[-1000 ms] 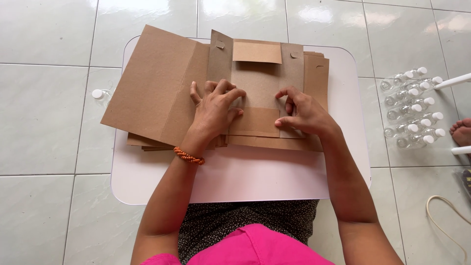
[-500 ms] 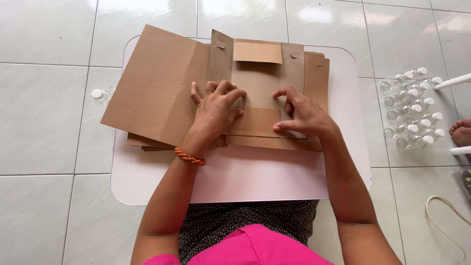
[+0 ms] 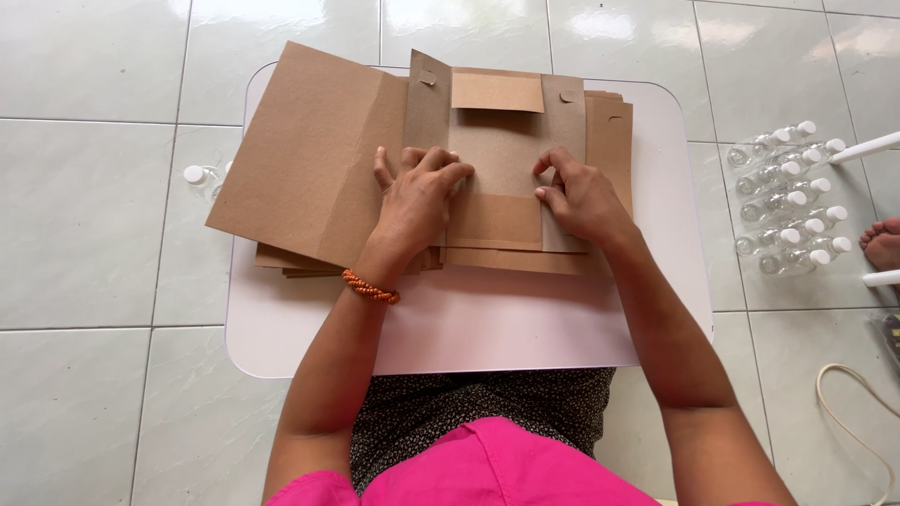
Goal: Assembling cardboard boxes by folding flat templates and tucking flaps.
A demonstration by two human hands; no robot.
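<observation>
Brown cardboard sheets (image 3: 319, 159), white table (image 3: 487, 319), orange beaded bracelet (image 3: 370, 287), pink garment (image 3: 487, 468), clear white-capped bottles (image 3: 792, 211)

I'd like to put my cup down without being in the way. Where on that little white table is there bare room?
The white table is bare along its near edge, between the brown cardboard stack and the person's lap, though both forearms cross it. A narrow strip runs down its right side. The middle and back are crowded: the left hand and right hand press the cardboard there.
</observation>
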